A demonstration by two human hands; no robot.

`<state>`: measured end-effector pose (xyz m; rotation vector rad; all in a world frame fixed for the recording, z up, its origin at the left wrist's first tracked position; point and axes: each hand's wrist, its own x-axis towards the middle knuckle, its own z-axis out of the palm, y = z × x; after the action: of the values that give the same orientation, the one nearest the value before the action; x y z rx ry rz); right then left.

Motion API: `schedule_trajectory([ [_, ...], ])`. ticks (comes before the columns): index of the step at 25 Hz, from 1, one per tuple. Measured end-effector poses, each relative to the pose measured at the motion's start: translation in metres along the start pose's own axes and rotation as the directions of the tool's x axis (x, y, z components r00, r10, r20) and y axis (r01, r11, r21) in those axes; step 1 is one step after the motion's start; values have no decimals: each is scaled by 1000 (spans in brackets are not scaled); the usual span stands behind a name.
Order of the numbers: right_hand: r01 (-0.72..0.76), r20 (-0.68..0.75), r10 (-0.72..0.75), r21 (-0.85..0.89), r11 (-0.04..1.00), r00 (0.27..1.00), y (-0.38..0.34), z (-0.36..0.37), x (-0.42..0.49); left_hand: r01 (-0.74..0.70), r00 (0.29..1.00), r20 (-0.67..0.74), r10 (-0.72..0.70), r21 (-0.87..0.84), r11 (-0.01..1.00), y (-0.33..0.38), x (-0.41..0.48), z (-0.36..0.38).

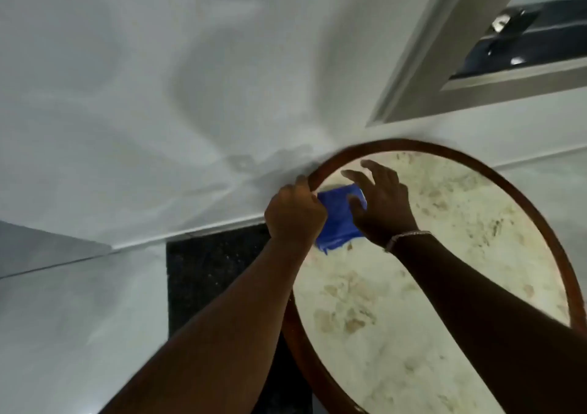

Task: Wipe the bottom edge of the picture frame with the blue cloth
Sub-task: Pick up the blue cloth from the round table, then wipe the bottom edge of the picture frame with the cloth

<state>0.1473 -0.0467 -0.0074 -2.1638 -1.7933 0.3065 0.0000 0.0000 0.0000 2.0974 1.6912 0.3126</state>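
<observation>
A folded blue cloth (338, 219) lies on a round marble-topped table, just inside its brown wooden rim (320, 168). My left hand (293, 213) is closed in a fist over the cloth's left edge, with the thumb against the rim. My right hand (381, 202) rests on the cloth's right side with fingers spread and the thumb lying across the blue fabric. The picture frame (422, 95), wide and silver-grey, hangs on the white wall at the upper right. Its bottom edge runs above the table, and neither hand touches it.
The round table (413, 334) stands against the white wall and fills the lower right. A dark speckled floor strip (216, 273) lies left of the table, beside pale floor tiles (79, 318). A bracelet sits on my right wrist (406, 237).
</observation>
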Motion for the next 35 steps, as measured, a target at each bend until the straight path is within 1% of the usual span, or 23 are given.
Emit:
schedule_trajectory([
  [1,-72,57,73,-17,997,996,9,13,-4,66,996,57,-64,-48,997,-1,0,14],
  [3,-178,130,177,-1,984,976,27,38,-10,183,980,110,-164,-195,963,1,-1,43],
  [4,-236,169,225,46,971,960,31,49,-13,235,970,118,-211,-264,935,0,-2,55],
  [5,-282,168,260,119,952,951,34,56,-14,280,960,115,-255,-348,895,2,-1,63],
  [6,-322,157,295,191,927,943,36,60,-14,328,944,119,-308,-428,842,4,0,69],
  [7,-353,156,322,252,901,934,36,62,-12,384,919,131,-371,-514,767,5,2,72],
  [9,-352,166,313,338,873,935,30,56,-10,474,861,187,-473,-632,613,6,3,67],
  [11,-299,102,283,421,856,954,16,39,-7,471,844,198,-498,-717,513,9,1,47],
  [13,-205,-25,249,492,846,968,-7,6,3,424,843,196,-502,-815,395,15,3,5],
  [15,-78,-162,200,554,829,966,-39,-37,19,343,861,173,-478,-891,296,24,11,-51],
  [18,112,-324,129,629,769,937,-97,-115,44,203,900,105,-423,-960,193,40,25,-151],
  [19,185,-381,96,636,749,920,-118,-144,53,147,917,74,-392,-976,160,47,28,-187],
  [21,349,-508,18,616,706,861,-164,-211,68,6,949,-27,-315,-994,105,65,32,-269],
  [23,486,-606,-54,577,656,793,-208,-276,81,-170,945,-195,-262,-979,116,84,29,-350],
  [24,546,-649,-80,560,623,757,-232,-310,86,-267,922,-297,-248,-953,146,93,28,-391],
  [26,643,-725,-107,521,561,681,-271,-364,95,-431,855,-474,-209,-875,220,111,24,-461],
  [29,757,-840,-103,419,501,533,-323,-439,100,-627,726,-678,-116,-721,295,128,12,-555],
  [31,798,-895,-106,325,508,432,-351,-475,105,-720,620,-782,-67,-600,348,138,6,-599],
  [32,803,-913,-107,284,523,393,-362,-490,108,-751,566,-823,-41,-535,387,143,5,-615],
  [33,798,-925,-103,254,547,365,-370,-501,112,-769,521,-854,-21,-479,423,149,7,-627],
  [35,751,-936,-70,231,619,346,-386,-515,120,-793,451,-892,34,-383,475,159,11,-645],
])
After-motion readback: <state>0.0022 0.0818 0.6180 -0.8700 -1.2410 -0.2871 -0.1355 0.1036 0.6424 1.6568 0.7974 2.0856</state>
